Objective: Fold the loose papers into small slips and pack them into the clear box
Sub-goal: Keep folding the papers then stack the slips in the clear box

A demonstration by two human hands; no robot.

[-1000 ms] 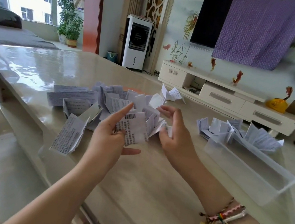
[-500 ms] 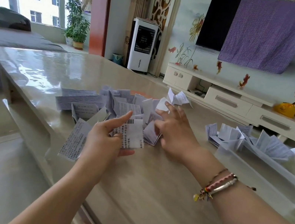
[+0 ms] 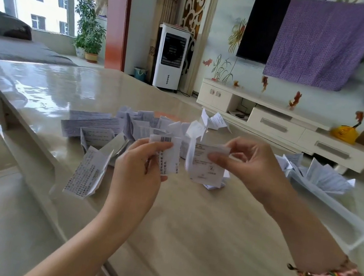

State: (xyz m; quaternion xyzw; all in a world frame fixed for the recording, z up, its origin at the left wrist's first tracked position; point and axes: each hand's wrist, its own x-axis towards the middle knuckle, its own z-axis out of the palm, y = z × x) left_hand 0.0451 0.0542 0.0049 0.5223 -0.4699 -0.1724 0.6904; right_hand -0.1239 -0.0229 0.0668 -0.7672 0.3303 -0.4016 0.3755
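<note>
1. Our right hand (image 3: pixel 247 165) has come up off the heap, now pinching a fresh paper (image 3: pixel 206 163) beside our left.
2. The clear box (image 3: pixel 332 211) sits right of that hand, slips (image 3: pixel 328 179) already packed in its far end.
3. Our left hand (image 3: pixel 140 169) pinches a barcoded slip (image 3: pixel 168 156); loose papers (image 3: pixel 96 128) lie beyond.
4. We judge folding is underway; next we'd need a firm crease.

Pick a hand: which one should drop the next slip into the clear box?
Right. The right hand pinches a printed slip and is nearer the clear box, which lies on the right side of the table. The left hand holds a barcode slip farther away.
</note>
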